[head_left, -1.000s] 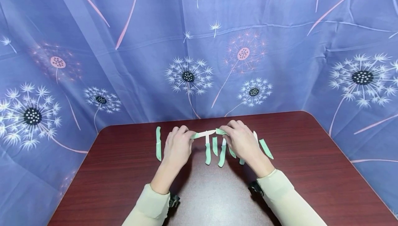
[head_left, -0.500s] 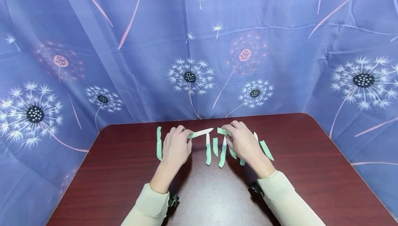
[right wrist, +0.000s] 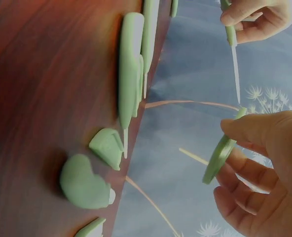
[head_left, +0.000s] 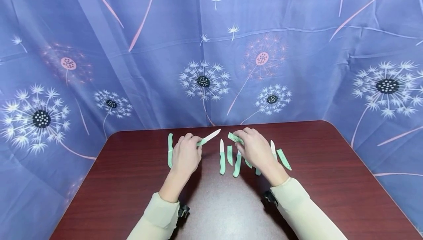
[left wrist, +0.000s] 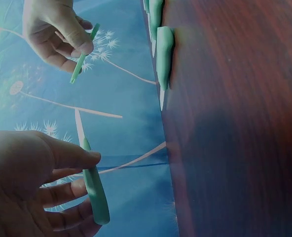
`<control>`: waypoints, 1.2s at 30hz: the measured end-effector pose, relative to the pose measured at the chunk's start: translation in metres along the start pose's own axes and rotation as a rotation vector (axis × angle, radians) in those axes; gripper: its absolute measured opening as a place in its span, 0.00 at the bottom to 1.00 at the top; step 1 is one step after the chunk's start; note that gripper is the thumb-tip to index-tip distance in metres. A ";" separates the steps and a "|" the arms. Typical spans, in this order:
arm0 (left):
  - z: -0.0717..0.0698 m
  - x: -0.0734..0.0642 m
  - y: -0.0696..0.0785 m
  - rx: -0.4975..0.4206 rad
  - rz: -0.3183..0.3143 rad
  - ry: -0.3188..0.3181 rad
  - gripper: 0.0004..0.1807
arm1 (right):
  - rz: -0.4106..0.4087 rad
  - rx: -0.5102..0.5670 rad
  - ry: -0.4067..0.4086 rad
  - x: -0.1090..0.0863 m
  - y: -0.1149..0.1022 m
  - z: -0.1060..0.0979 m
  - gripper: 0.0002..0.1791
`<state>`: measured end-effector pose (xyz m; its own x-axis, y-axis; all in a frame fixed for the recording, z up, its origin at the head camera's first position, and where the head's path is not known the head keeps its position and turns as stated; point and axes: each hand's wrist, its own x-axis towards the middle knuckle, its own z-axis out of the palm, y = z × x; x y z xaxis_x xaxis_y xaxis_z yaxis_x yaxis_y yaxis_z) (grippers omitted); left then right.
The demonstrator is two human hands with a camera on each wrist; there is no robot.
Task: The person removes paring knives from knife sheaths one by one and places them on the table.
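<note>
In the head view my left hand point(head_left: 186, 153) grips a paring knife point(head_left: 211, 135) by its mint-green handle. Its white blade is bare and slants up to the right. Thumb and fingers pinch the handle in the left wrist view. My right hand point(head_left: 256, 148) pinches a green knife sheath point(head_left: 234, 137) between thumb and fingers, also seen edge-on as the sheath point(right wrist: 219, 155) in the right wrist view. A gap separates blade tip and sheath in the head view. Both hands are raised over the far part of the table.
On the dark red table point(head_left: 211, 203) lie a bare knife point(head_left: 222, 159), a loose sheath point(head_left: 230, 155) and another knife point(head_left: 237, 166). More pieces lie partly hidden under the right hand. A sheath point(head_left: 284, 159) lies far right, a sheathed knife point(head_left: 170, 148) left. Behind hangs a blue curtain point(head_left: 158, 86).
The blade tip, which met the sheath's end a second ago, has drawn away to the left and now points more upward. The sheath has tilted slightly; both hands keep their holds.
</note>
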<state>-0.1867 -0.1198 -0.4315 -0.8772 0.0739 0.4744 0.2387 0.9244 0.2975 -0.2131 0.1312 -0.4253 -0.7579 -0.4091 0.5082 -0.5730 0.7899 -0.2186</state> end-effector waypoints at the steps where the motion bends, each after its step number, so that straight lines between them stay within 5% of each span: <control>1: 0.000 0.000 0.000 -0.004 -0.008 -0.002 0.14 | 0.013 0.005 -0.012 0.001 -0.001 0.000 0.18; 17: 0.001 0.003 0.000 -0.058 -0.145 -0.087 0.13 | 0.273 0.183 -0.216 0.027 -0.026 0.012 0.22; 36: 0.012 0.002 0.005 -0.067 -0.317 -0.219 0.07 | 0.428 0.213 -0.369 0.048 -0.061 0.046 0.13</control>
<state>-0.1925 -0.1108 -0.4386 -0.9782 -0.1265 0.1649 -0.0378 0.8884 0.4575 -0.2285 0.0422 -0.4258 -0.9713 -0.2365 0.0240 -0.2141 0.8263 -0.5210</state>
